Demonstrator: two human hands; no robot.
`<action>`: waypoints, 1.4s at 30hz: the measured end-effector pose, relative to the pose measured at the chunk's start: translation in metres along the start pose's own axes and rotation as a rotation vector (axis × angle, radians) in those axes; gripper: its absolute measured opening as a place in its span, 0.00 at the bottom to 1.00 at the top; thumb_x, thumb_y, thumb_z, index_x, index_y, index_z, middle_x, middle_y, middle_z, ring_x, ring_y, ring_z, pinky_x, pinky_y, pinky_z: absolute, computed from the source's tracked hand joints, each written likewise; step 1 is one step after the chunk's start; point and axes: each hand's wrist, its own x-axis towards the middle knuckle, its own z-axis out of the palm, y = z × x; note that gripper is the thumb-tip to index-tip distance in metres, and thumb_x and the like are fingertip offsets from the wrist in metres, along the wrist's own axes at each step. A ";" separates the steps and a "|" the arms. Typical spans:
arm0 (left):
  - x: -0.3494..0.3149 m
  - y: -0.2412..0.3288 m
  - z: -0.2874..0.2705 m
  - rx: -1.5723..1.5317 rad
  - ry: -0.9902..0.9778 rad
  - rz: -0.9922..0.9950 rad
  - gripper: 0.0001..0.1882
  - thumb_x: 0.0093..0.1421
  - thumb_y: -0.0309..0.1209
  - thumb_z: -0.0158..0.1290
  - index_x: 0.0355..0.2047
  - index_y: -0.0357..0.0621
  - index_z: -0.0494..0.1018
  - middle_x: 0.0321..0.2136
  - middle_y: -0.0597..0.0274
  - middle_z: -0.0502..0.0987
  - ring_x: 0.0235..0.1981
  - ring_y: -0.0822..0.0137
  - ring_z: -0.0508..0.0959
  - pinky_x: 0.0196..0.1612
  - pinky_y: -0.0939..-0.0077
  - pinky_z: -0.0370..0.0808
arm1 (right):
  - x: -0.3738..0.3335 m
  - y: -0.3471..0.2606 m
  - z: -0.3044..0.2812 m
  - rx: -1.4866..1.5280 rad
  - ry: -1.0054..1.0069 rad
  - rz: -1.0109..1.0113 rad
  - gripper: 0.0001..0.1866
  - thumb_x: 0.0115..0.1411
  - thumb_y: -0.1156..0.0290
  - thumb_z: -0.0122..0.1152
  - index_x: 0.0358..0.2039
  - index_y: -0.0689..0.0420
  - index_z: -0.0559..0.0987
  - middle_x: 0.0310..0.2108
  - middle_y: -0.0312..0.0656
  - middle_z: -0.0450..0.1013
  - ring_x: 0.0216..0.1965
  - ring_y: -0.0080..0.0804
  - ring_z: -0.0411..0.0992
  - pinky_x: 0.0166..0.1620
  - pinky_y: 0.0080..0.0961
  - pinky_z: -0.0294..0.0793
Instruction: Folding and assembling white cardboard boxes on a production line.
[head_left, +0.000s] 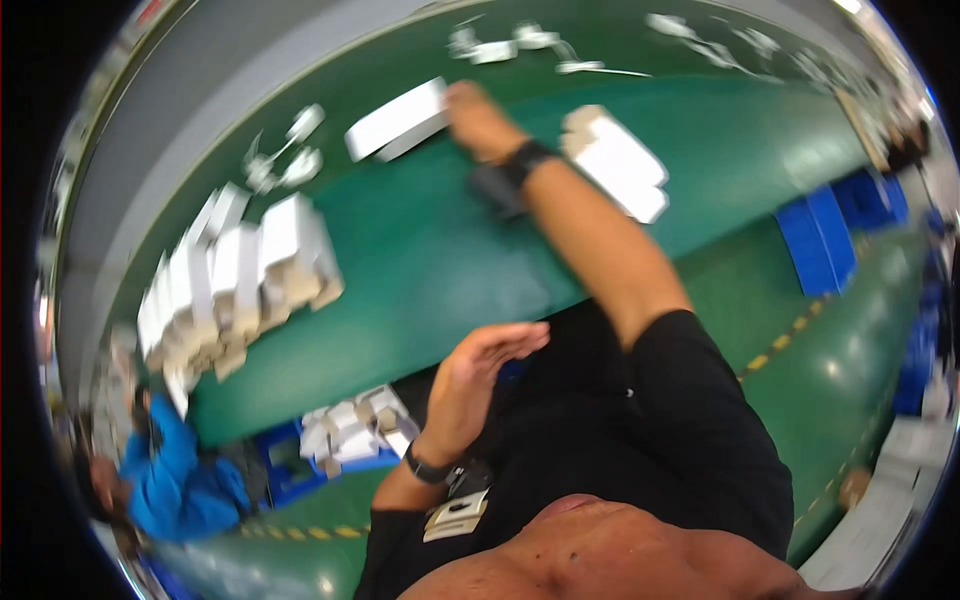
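My right hand [480, 122], a dark band at its wrist, reaches across the green table [420, 260] to the end of a long white box [400, 120]. It appears to touch the box, but blur hides its fingers, so a grip cannot be made out. My left hand [468, 385] is held in front of my body at the table's near edge, fingers stretched out, holding nothing. Right of my right forearm lies a white carton [615, 165] with brown inner flaps. A dark grey object [497, 190] shows beside the right wrist, too blurred to name.
White cabled adapters [490, 50] lie along the far side, with more [285, 160] near the box. Several white cartons [235, 265] stand at left. A blue crate [350, 440] of cartons sits below the table. A person in blue [185, 470] works at left; blue bins [820, 235] stand right.
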 end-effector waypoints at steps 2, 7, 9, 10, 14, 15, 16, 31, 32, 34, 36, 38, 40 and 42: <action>-0.014 0.002 -0.004 0.102 0.041 0.015 0.35 0.71 0.55 0.36 0.55 0.30 0.68 0.52 0.40 0.75 0.55 0.51 0.76 0.62 0.59 0.67 | -0.013 -0.026 0.015 -0.262 -0.331 0.087 0.22 0.59 0.61 0.61 0.49 0.63 0.77 0.56 0.63 0.68 0.59 0.57 0.65 0.58 0.44 0.68; -0.032 0.003 -0.018 0.185 0.065 -0.055 0.32 0.70 0.53 0.42 0.50 0.31 0.71 0.48 0.45 0.77 0.50 0.57 0.77 0.58 0.64 0.69 | -0.137 -0.047 -0.101 -0.783 0.281 -0.099 0.34 0.58 0.55 0.64 0.60 0.62 0.70 0.63 0.62 0.61 0.67 0.58 0.56 0.68 0.54 0.51; -0.012 -0.006 -0.010 0.180 0.010 -0.058 0.30 0.71 0.52 0.42 0.50 0.31 0.71 0.47 0.46 0.78 0.50 0.58 0.77 0.57 0.64 0.70 | -0.200 -0.015 -0.152 -0.961 0.287 0.162 0.35 0.58 0.55 0.64 0.60 0.64 0.69 0.63 0.58 0.62 0.67 0.54 0.56 0.69 0.56 0.48; -0.008 -0.009 -0.007 0.182 0.020 -0.069 0.29 0.71 0.52 0.42 0.50 0.32 0.71 0.46 0.46 0.78 0.49 0.58 0.77 0.57 0.64 0.70 | -0.220 -0.010 -0.159 -1.029 0.218 0.311 0.34 0.58 0.56 0.64 0.59 0.64 0.69 0.63 0.57 0.63 0.67 0.52 0.57 0.69 0.56 0.48; 0.014 -0.007 0.018 0.246 -0.100 -0.054 0.28 0.72 0.50 0.42 0.49 0.34 0.70 0.45 0.49 0.78 0.48 0.60 0.78 0.56 0.65 0.70 | -0.228 -0.013 -0.175 -1.128 0.136 0.174 0.28 0.61 0.57 0.62 0.55 0.63 0.72 0.60 0.51 0.67 0.66 0.47 0.60 0.68 0.56 0.51; 0.018 -0.005 0.024 0.268 -0.156 -0.031 0.27 0.72 0.50 0.42 0.49 0.34 0.70 0.45 0.49 0.78 0.48 0.60 0.78 0.56 0.65 0.70 | -0.229 -0.010 -0.175 -1.121 0.150 0.181 0.28 0.61 0.57 0.62 0.55 0.63 0.72 0.60 0.51 0.67 0.66 0.47 0.60 0.68 0.56 0.51; 0.018 -0.004 0.026 0.278 -0.164 -0.033 0.27 0.72 0.50 0.42 0.49 0.34 0.70 0.45 0.49 0.78 0.48 0.60 0.78 0.56 0.65 0.70 | -0.231 -0.004 -0.174 -1.089 0.132 0.140 0.26 0.61 0.58 0.61 0.53 0.62 0.73 0.58 0.50 0.68 0.65 0.46 0.61 0.67 0.56 0.53; 0.058 -0.023 0.043 0.401 0.270 0.216 0.48 0.63 0.61 0.51 0.68 0.34 0.53 0.66 0.41 0.60 0.66 0.50 0.63 0.68 0.59 0.58 | -0.255 -0.123 -0.139 -0.621 0.331 -0.503 0.10 0.59 0.70 0.60 0.38 0.62 0.78 0.39 0.45 0.77 0.40 0.42 0.77 0.40 0.33 0.79; 0.064 -0.021 0.042 0.337 0.212 0.223 0.49 0.63 0.61 0.50 0.69 0.35 0.50 0.67 0.41 0.56 0.68 0.49 0.61 0.68 0.58 0.57 | -0.267 -0.134 -0.121 -0.555 0.301 -0.525 0.12 0.59 0.69 0.60 0.40 0.63 0.78 0.39 0.45 0.77 0.41 0.42 0.77 0.42 0.33 0.79; 0.075 -0.017 0.038 0.209 0.096 0.246 0.50 0.64 0.61 0.49 0.71 0.37 0.45 0.70 0.40 0.50 0.70 0.47 0.57 0.70 0.55 0.54 | -0.278 -0.146 -0.106 -0.489 0.273 -0.556 0.14 0.59 0.68 0.61 0.41 0.65 0.78 0.39 0.45 0.77 0.42 0.42 0.77 0.43 0.34 0.79; 0.067 -0.019 0.030 0.266 0.098 0.282 0.51 0.64 0.61 0.49 0.71 0.36 0.45 0.70 0.39 0.51 0.70 0.47 0.57 0.70 0.55 0.55 | -0.284 -0.151 -0.104 -0.441 0.237 -0.531 0.15 0.59 0.68 0.61 0.42 0.65 0.78 0.40 0.45 0.77 0.44 0.42 0.77 0.45 0.35 0.78; 0.056 -0.022 0.027 0.374 0.107 0.350 0.51 0.63 0.61 0.50 0.70 0.33 0.47 0.70 0.38 0.51 0.70 0.47 0.57 0.70 0.55 0.55 | -0.287 -0.150 -0.105 -0.420 0.214 -0.513 0.16 0.59 0.68 0.61 0.43 0.65 0.77 0.40 0.46 0.77 0.45 0.42 0.77 0.46 0.35 0.78; 0.051 -0.021 0.030 0.368 0.149 0.277 0.54 0.60 0.63 0.53 0.70 0.33 0.47 0.69 0.39 0.53 0.69 0.48 0.59 0.70 0.55 0.55 | -0.288 -0.147 -0.106 -0.403 0.112 -0.554 0.15 0.59 0.67 0.61 0.43 0.63 0.78 0.40 0.45 0.77 0.42 0.40 0.78 0.43 0.34 0.78; 0.046 -0.018 0.034 0.368 0.231 0.143 0.60 0.54 0.66 0.58 0.69 0.32 0.48 0.67 0.41 0.57 0.67 0.50 0.62 0.69 0.56 0.56 | -0.290 -0.144 -0.109 -0.396 0.055 -0.571 0.15 0.59 0.67 0.61 0.44 0.62 0.78 0.39 0.44 0.77 0.41 0.39 0.78 0.41 0.34 0.78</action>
